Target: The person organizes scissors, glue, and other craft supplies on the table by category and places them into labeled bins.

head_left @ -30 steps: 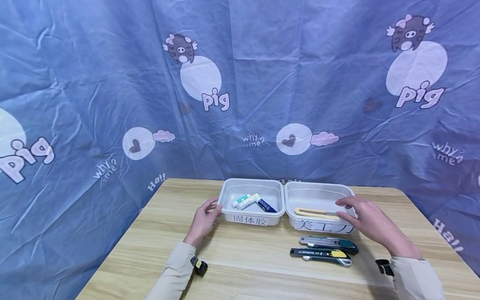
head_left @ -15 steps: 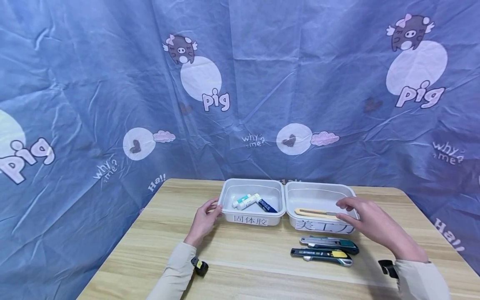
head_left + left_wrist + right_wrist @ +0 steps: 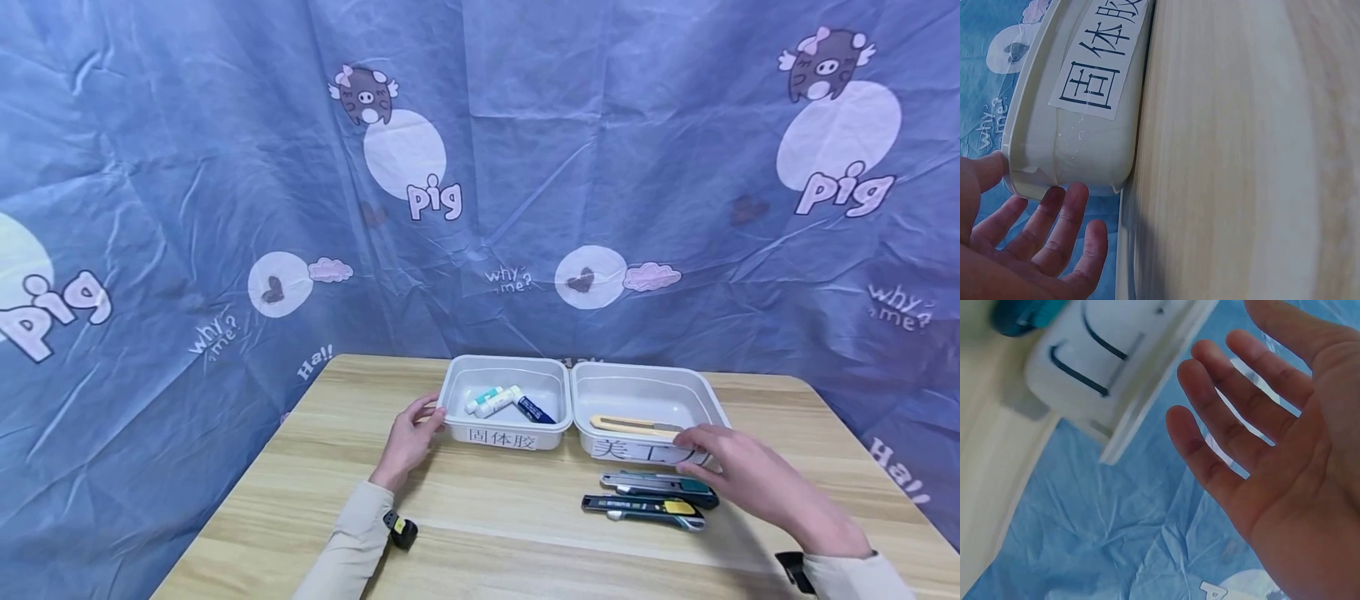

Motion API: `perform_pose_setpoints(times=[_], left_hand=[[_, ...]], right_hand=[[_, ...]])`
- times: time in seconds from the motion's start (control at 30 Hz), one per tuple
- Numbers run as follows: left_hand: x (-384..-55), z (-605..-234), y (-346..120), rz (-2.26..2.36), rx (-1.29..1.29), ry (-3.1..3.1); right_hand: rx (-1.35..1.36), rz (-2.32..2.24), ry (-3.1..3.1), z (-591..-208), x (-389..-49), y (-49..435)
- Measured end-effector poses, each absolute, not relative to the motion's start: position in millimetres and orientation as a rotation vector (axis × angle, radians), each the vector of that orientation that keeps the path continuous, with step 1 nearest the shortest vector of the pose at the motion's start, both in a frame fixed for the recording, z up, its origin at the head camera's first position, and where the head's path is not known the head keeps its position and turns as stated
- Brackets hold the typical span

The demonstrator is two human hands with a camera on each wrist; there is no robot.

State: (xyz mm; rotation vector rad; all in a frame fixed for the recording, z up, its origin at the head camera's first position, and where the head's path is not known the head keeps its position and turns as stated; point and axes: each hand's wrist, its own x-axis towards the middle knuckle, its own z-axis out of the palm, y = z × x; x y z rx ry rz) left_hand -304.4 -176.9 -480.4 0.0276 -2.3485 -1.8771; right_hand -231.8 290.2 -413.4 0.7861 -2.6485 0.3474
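Note:
My left hand [image 3: 408, 439] is at the left front corner of a white plastic box [image 3: 1094, 150] labelled 固体胶, thumb on its rim, loose fingertips against its end wall. Inside that box lie two whitish glue sticks [image 3: 497, 402] and a dark blue one [image 3: 536, 409]. Over the right front corner of the second white box [image 3: 716, 403], labelled 美工刀, hovers my right hand [image 3: 750, 475]; the right wrist view shows its palm bare and fingers spread. A yellow utility knife [image 3: 630, 427] lies in this box. In front of it are a green-grey utility knife [image 3: 652, 485] and a black-yellow one [image 3: 637, 507].
Both boxes stand side by side near the back of the wooden table [image 3: 480, 533]. A blue patterned cloth [image 3: 465, 292] hangs behind and beside it. Each wrist wears a black strap, such as the left strap [image 3: 402, 530].
My right hand has drawn back from inside the right box, toward me and slightly right, over its front rim. The left hand stays put at the left box.

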Motion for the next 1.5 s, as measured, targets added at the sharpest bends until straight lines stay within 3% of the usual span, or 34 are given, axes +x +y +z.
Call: perform_pose_setpoints(times=[0.57, 1.5], left_hand=[[-304, -478, -177, -1.865, 0.027, -2.36], [-304, -479, -176, -1.863, 0.013, -2.349]], right_hand=[[0.972, 0.151, -2.506, -462, -211, 296], [1.005, 0.17, -2.704, -464, -207, 282]])
